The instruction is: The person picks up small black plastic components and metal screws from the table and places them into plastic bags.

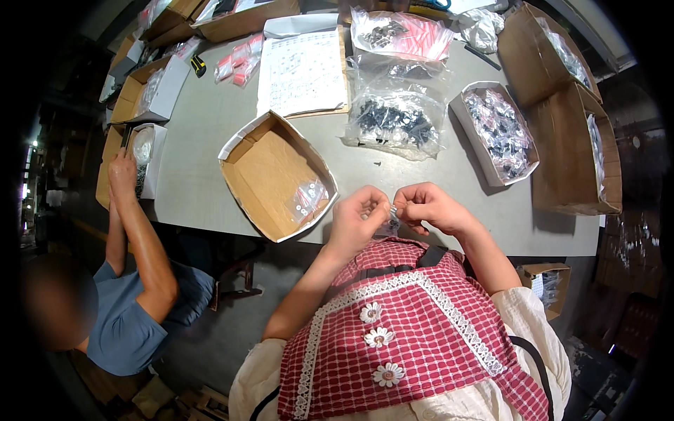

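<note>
Small clear bag (390,226) pinched by left grip (357,219) and right grip (434,209); open carton (258,165) holds bagged white rings (304,208).

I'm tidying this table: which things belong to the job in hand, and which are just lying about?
Apparently in use: small clear bag between left hand and right hand; open cardboard box; bag of black parts.

Apparently lying about: yellow cutter; crumpled plastic; black strip.
</note>
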Available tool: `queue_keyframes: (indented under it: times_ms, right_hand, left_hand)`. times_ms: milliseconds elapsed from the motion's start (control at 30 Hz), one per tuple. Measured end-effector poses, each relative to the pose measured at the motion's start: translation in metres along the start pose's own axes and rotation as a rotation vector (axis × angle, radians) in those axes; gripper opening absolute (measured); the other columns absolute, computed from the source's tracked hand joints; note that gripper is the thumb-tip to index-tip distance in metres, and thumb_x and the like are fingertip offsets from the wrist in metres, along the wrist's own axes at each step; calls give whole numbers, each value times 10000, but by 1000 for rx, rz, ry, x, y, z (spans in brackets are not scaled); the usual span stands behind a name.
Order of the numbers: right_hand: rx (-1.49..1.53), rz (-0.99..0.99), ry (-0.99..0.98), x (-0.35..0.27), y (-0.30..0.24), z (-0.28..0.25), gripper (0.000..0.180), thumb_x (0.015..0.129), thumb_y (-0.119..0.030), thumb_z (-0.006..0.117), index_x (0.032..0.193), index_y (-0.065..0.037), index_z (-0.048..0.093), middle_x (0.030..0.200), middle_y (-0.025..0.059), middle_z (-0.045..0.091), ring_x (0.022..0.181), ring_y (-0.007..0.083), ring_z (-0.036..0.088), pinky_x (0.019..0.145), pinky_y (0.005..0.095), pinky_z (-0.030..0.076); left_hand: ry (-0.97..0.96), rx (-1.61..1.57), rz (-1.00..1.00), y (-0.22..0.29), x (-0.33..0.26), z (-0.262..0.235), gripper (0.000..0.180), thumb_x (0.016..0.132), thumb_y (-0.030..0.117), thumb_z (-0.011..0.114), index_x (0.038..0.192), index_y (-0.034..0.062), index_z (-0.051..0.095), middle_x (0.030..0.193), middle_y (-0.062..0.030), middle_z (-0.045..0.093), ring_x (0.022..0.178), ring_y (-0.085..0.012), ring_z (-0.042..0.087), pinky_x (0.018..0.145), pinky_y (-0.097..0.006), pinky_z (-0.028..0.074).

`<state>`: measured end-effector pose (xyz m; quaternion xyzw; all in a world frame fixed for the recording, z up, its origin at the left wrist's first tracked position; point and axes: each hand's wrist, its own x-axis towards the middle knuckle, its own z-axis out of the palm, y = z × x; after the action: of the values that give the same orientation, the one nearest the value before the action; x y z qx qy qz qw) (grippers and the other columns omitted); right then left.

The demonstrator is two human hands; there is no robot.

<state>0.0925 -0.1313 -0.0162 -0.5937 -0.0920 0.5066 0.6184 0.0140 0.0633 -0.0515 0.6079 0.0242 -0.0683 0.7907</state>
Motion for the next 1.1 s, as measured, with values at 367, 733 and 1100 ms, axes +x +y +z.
queue_keyframes:
  times_ms: [367, 733, 1100]
  right_hand:
    - [7, -185, 84, -1, 4, 9, 74, 883, -88, 582, 888, -26, 622, 816, -28, 599, 784, 46, 543, 707, 214, 441]
    - [217, -449, 427, -11, 6, -16, 71, 895, -87, 611, 897, -26, 647, 785, 3, 610, 639, 78, 552, 598, 228, 442]
    - [416, -284, 526, -12, 18, -19, 168, 916, -128, 683, 1051, -30, 666, 911, 33, 682, 683, 90, 612, 627, 221, 486]
  left_hand:
    - [74, 304, 107, 16, 3, 9, 103, 940, 79, 655, 905, -17, 647, 732, -3, 648, 690, -38, 587, 625, -193, 449]
    - [383, 314, 191, 17, 10, -29, 128, 968, 119, 642, 1014, 2, 622, 841, -27, 640, 740, -56, 589, 638, -216, 468]
    - [315, 1227, -327, 17, 13, -106, 365, 879, 322, 685, 1018, -15, 677, 855, -253, 687, 818, -412, 675, 732, -492, 502]
